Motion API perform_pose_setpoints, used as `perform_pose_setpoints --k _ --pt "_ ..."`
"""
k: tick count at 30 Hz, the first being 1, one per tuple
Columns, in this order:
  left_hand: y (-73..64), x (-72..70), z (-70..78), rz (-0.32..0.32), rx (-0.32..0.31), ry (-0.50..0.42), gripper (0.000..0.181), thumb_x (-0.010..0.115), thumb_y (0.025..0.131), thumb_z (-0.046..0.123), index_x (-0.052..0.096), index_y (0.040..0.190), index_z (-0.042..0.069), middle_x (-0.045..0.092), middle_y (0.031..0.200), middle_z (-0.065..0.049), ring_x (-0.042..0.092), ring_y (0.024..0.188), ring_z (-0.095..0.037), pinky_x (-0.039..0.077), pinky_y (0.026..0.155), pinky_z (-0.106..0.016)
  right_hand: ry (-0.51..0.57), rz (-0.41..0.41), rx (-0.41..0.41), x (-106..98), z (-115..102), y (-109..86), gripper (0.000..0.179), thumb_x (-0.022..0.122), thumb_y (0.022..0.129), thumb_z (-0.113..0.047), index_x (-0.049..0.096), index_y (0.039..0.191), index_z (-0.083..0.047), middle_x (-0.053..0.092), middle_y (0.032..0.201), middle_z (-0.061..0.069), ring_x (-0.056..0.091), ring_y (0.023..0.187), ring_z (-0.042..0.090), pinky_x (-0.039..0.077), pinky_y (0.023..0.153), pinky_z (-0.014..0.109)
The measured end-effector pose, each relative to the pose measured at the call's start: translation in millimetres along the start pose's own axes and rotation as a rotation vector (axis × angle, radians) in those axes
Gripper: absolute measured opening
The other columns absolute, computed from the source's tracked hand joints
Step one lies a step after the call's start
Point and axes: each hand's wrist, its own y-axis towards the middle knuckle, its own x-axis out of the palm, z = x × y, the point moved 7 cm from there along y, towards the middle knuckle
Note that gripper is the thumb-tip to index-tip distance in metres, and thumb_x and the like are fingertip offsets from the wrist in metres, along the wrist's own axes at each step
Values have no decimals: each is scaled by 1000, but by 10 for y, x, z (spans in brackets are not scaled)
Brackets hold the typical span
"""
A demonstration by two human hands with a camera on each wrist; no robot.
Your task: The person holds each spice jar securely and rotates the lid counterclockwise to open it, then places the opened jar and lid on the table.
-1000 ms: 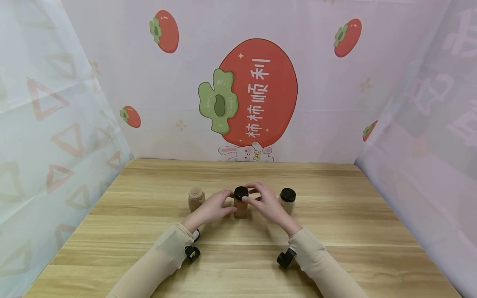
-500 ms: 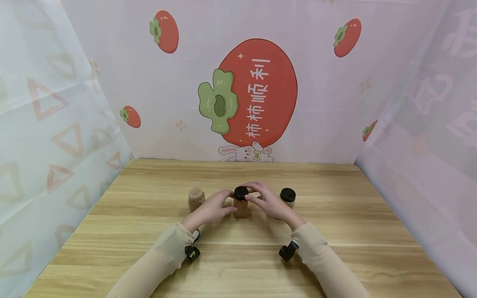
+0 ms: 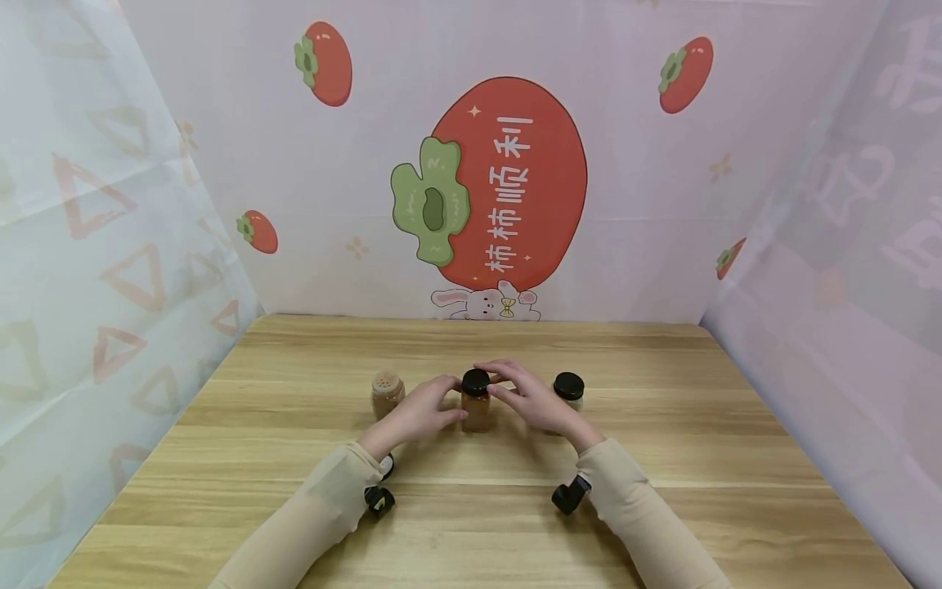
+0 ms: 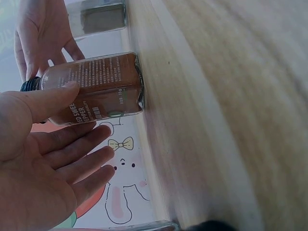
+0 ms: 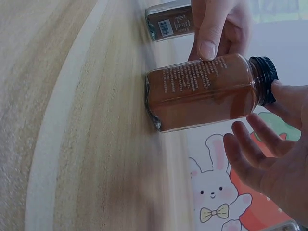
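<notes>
A square glass spice bottle (image 3: 476,415) with reddish-brown powder stands upright on the table, its label partly reading "SWE… PEPPER" in the left wrist view. My left hand (image 3: 421,411) holds the bottle's body from the left, thumb (image 4: 53,101) on one side, the other fingers (image 4: 82,144) extended. On the right, my right hand (image 3: 536,401) pinches the black screw cap (image 3: 476,382) at the top, with the thumb (image 5: 288,96) on its near side. The lower fingers (image 5: 245,144) of that hand are spread away from the glass.
To the left stands an uncapped spice bottle (image 3: 387,394) with a perforated shaker top. A loose cap (image 3: 388,465) lies partly hidden beside the left wrist. Another bottle (image 3: 569,388) with a black cap stands on the right, partly behind the right hand. Printed cloth walls surround the wooden table (image 3: 471,523).
My right hand has turned slightly round the cap, its thumb moving from the cap's front toward its right side, and the right wrist has shifted a little rightward. The left hand stays still.
</notes>
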Motion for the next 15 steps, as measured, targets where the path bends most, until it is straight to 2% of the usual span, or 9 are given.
perform_pose_setpoints --k 8,15 --pt "-1 3 4 10 -3 -9 42 68 88 24 56 123 3 60 123 -13 55 119 -30 43 103 -46 -20 42 19 -24 7 -13 38 50 99 -25 50 137 -17 49 137 3 50 124 23 50 95 43" --pt "-4 -10 8 8 -1 -12 41 68 88 24 56 123 4 60 124 -12 55 119 -29 43 104 -45 -40 197 59 -26 16 -59 40 58 94 -31 54 130 -15 55 131 4 59 113 28 54 84 38"
